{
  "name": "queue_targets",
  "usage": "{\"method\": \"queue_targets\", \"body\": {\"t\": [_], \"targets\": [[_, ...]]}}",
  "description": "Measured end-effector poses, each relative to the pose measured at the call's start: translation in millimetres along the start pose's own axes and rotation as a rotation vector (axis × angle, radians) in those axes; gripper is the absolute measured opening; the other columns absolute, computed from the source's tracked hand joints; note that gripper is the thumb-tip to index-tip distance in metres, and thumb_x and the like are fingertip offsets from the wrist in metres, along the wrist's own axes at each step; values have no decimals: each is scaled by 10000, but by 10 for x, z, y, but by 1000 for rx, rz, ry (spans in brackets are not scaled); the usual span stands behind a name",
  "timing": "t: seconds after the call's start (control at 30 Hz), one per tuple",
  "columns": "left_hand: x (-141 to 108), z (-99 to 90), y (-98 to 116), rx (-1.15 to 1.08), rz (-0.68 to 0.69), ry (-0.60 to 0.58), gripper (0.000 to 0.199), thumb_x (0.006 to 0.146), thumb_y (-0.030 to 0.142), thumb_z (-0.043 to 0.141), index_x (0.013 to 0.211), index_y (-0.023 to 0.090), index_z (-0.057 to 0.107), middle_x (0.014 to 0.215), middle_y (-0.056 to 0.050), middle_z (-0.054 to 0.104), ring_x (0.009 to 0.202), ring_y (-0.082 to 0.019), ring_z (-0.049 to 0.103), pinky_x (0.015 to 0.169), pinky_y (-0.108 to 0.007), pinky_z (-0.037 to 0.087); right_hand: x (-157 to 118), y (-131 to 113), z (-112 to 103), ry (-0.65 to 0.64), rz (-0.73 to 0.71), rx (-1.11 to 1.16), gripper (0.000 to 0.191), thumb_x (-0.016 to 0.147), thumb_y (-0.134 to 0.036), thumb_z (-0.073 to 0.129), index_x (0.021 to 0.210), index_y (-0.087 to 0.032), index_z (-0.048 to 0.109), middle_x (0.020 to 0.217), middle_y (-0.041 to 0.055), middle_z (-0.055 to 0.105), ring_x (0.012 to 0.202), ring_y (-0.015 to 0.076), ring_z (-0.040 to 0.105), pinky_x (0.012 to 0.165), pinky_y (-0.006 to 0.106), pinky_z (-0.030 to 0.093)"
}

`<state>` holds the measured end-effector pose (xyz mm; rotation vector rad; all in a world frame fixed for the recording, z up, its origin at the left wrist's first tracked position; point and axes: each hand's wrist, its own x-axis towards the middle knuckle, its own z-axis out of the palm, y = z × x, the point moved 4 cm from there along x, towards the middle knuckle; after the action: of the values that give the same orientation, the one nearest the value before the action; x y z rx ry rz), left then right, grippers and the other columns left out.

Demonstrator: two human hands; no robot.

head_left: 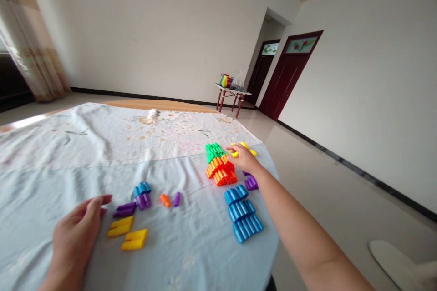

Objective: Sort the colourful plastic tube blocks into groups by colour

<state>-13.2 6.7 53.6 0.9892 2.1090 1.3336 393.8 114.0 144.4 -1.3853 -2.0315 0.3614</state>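
Note:
My right hand (243, 158) reaches over the far right of the table, between orange pieces (223, 176) and yellow pieces (252, 151). Its thumb and forefinger are apart, near the orange and green pieces (213, 151); I see nothing held. At the left, my left hand (77, 232) rests on the cloth, fingers loosely bent, no object visible in it. Beside its fingertips lie joined purple bullet-shaped pieces (124, 209). Joined yellow pieces (120, 226) lie nearer me. A blue group (142, 188) touches more purple pieces (143, 201). A loose orange piece (165, 200) and purple piece (176, 199) lie apart.
Rows of blue pieces (242, 211) lie near the table's right edge, with purple pieces (251, 183) behind, partly hidden by my right forearm. A wrinkled cloth (191, 254) covers the round table. A small side table (239, 92) with a colourful bag stands by the far wall.

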Motion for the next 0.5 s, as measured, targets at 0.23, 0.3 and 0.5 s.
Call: {"method": "queue_targets", "body": {"t": [0.23,0.3,0.5], "targets": [[-4,-1,5,-9,-7,-10,427,687,462,455,926,177,664,698,-24,625,587,-163,513,574,-262,391,-401,-759,783,-146,-149,122,279,752,-191,592,1029,-188,629,932,38,611,861,144,568,815,278,451],[-6,-6,-6,-13,-2,-10,419,693,461,455,925,182,664,702,-20,623,578,-159,507,557,-259,383,-490,-846,1064,-182,-149,132,288,740,-185,607,1027,-192,628,940,40,616,893,154,569,841,286,442],[41,0,-77,-31,-13,-4,450,692,500,453,939,186,661,669,-25,610,603,-181,525,525,-266,364,-574,-920,1467,-184,-110,124,383,692,-225,673,1067,-200,599,1072,59,610,1047,188,531,944,316,385]]}}
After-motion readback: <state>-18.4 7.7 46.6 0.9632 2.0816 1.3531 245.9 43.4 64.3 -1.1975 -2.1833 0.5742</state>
